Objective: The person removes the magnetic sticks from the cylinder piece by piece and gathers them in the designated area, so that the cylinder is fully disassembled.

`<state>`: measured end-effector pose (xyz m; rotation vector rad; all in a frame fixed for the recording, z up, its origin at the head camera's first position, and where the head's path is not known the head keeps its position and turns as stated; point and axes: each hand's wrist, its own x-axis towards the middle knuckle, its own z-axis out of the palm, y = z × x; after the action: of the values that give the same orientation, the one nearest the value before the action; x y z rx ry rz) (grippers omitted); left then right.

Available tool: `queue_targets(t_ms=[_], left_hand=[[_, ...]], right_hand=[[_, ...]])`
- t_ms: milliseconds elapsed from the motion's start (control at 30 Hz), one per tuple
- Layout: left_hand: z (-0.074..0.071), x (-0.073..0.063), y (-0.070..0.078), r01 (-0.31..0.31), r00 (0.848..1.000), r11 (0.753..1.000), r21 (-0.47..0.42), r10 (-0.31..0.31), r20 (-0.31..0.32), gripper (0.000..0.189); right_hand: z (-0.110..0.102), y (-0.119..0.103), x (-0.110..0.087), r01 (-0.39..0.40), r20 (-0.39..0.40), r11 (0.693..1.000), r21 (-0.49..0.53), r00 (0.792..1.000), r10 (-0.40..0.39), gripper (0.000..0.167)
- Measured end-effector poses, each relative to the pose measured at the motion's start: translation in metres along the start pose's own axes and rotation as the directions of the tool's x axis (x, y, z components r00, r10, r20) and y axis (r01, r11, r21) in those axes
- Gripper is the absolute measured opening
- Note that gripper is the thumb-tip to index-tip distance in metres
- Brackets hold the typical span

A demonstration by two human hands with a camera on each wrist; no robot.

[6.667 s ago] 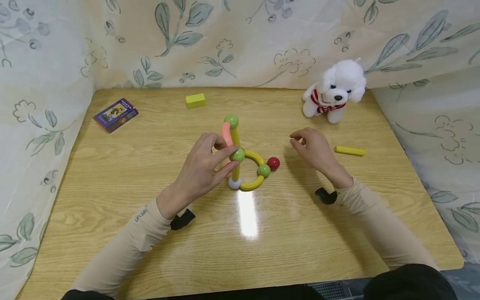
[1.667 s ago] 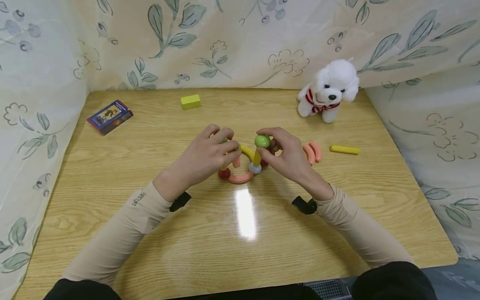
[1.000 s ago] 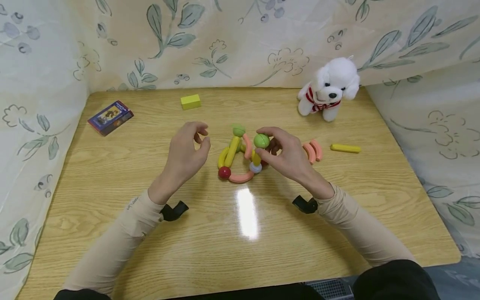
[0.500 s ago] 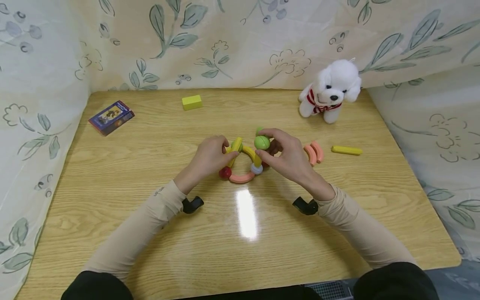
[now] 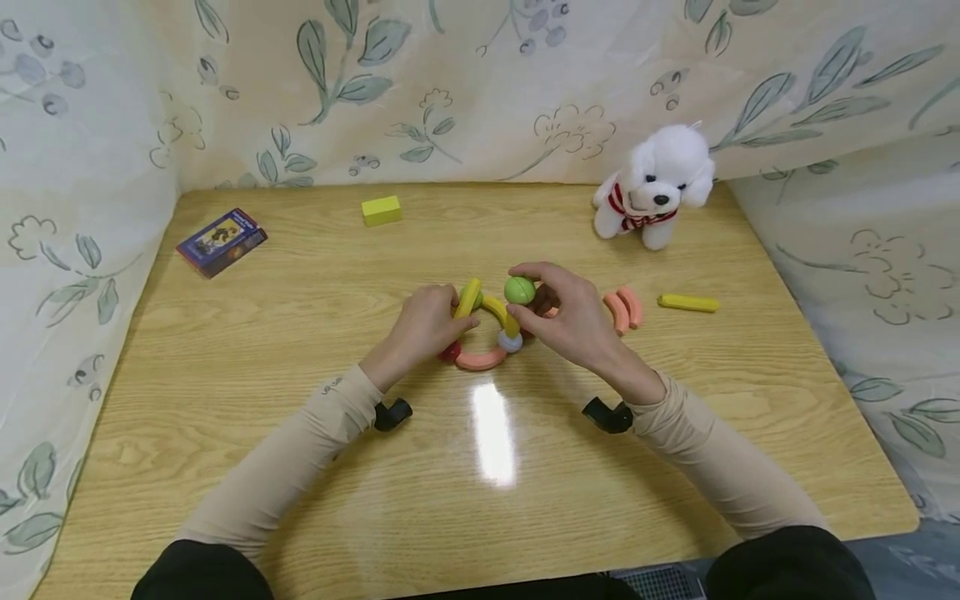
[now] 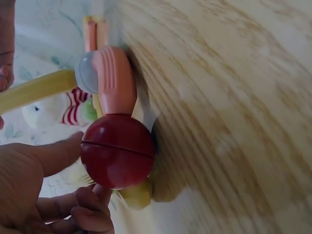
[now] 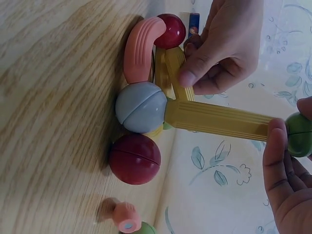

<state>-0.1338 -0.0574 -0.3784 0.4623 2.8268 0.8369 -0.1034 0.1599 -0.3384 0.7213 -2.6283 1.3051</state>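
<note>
A ring of toy balls and curved sticks lies mid-table. It has a red ball (image 6: 118, 152), a pink curved stick (image 5: 482, 361), a grey ball (image 7: 141, 107) and a yellow curved stick (image 5: 495, 308). My left hand (image 5: 422, 323) pinches a straight yellow stick (image 5: 469, 297) that leans up from the red ball. My right hand (image 5: 576, 321) pinches a green ball (image 5: 520, 290) atop another straight yellow stick (image 7: 219, 118), which rises from the grey ball. A second red ball (image 7: 135, 159) sits beside the grey one.
Beyond my right hand lie a pink piece (image 7: 126, 217) and a green ball (image 7: 146, 228). Two pink curved sticks (image 5: 622, 309) and a yellow stick (image 5: 688, 303) lie to the right. A plush dog (image 5: 656, 187), yellow block (image 5: 382, 211) and small box (image 5: 222, 242) stand farther back.
The green ball and pink stick atop the left yellow stick have come off, to behind my right hand. My left hand, apart a second ago, has returned to that stick. My right hand stays put.
</note>
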Motion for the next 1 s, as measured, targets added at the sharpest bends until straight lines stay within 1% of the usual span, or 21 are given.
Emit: queue_targets(t_ms=[167,300,400,467,633,833,933,1000], left_hand=[[0.002,-0.004,-0.001,-0.023,0.999,1.0,0.01,0.024,-0.048,0.022],[-0.003,-0.011,-0.001,-0.026,0.994,0.999,-0.034,0.023,-0.103,0.023],[-0.007,-0.019,-0.002,-0.034,0.989,0.997,-0.072,0.023,-0.148,0.022],[-0.008,-0.024,-0.004,-0.043,0.985,0.994,-0.098,0.027,-0.168,0.021],[-0.008,-0.033,-0.007,-0.076,0.979,0.989,-0.129,0.049,-0.198,0.02],[-0.007,-0.04,-0.009,-0.114,0.967,0.987,-0.114,0.084,-0.242,0.017],[-0.007,-0.041,-0.01,-0.127,0.963,0.986,-0.11,0.096,-0.251,0.017],[-0.007,-0.042,-0.011,-0.125,0.964,0.986,-0.113,0.094,-0.248,0.017]], right_hand=[[0.002,0.0,-0.001,0.014,-0.003,1.0,-0.014,1.0,-0.014,0.04],[0.002,-0.002,0.0,0.022,-0.004,0.999,-0.03,1.0,-0.022,0.041],[0.001,-0.003,0.0,0.034,-0.002,0.999,-0.037,0.999,-0.034,0.042],[0.001,-0.003,0.0,0.041,0.001,0.999,-0.035,0.999,-0.041,0.042],[0.002,-0.003,0.002,0.047,-0.002,0.998,-0.04,0.999,-0.047,0.043],[0.003,-0.003,0.003,0.041,0.002,0.998,-0.057,0.999,-0.041,0.046],[0.004,-0.004,0.004,0.03,0.006,0.998,-0.062,1.0,-0.03,0.047],[0.004,-0.005,0.004,0.024,0.008,0.998,-0.059,1.0,-0.024,0.049]])
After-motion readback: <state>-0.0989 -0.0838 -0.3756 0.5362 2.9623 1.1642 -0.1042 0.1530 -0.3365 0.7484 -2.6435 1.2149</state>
